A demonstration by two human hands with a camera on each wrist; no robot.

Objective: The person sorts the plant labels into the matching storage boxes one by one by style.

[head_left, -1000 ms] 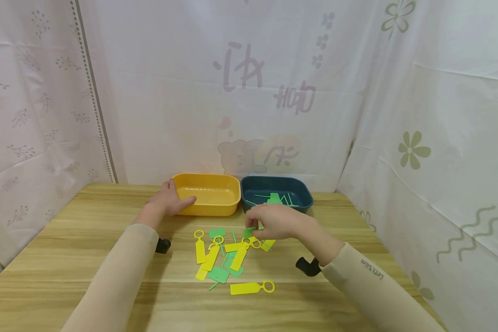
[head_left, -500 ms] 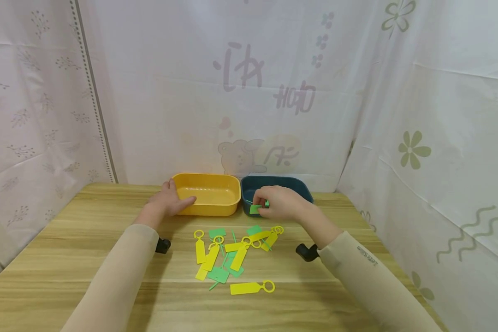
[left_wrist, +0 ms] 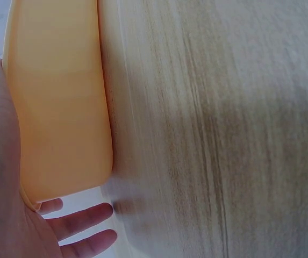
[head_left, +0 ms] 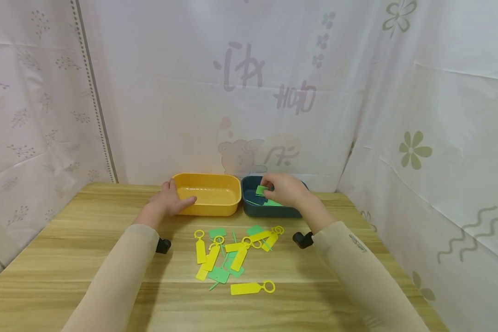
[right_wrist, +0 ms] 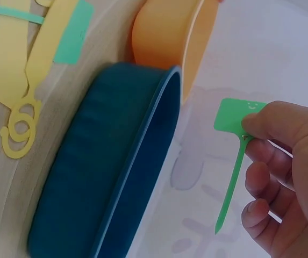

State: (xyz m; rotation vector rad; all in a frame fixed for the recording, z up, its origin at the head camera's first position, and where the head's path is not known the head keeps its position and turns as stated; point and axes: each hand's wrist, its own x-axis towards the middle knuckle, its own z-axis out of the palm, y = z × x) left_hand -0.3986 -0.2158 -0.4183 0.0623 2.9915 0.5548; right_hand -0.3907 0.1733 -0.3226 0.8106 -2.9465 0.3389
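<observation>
My right hand [head_left: 286, 190] is over the dark blue bin [head_left: 271, 211], pinching a green plant label [right_wrist: 233, 115] between thumb and forefinger. In the right wrist view the label's flat head is in the pinch and its thin pointed stem hangs down, beside the bin's opening. My left hand [head_left: 167, 199] rests at the left front corner of the yellow bin [head_left: 209, 210]. Its thumb lies over the rim, and its fingers extend fairly straight and spread by the bin's end in the left wrist view. Other green labels [head_left: 271, 203] lie inside the blue bin.
In front of the bins, yellow ring-ended tags [head_left: 241, 256] and green labels [head_left: 219, 275] overlap in a loose pile on the wooden table [head_left: 174, 304]. One yellow tag [head_left: 245, 288] lies separately, closer to me. Both bins stand side by side against the back curtain [head_left: 170, 115].
My right hand has lifted a green label from the pile, carrying it up and back over the blue bin. The left hand has stayed at the yellow bin.
</observation>
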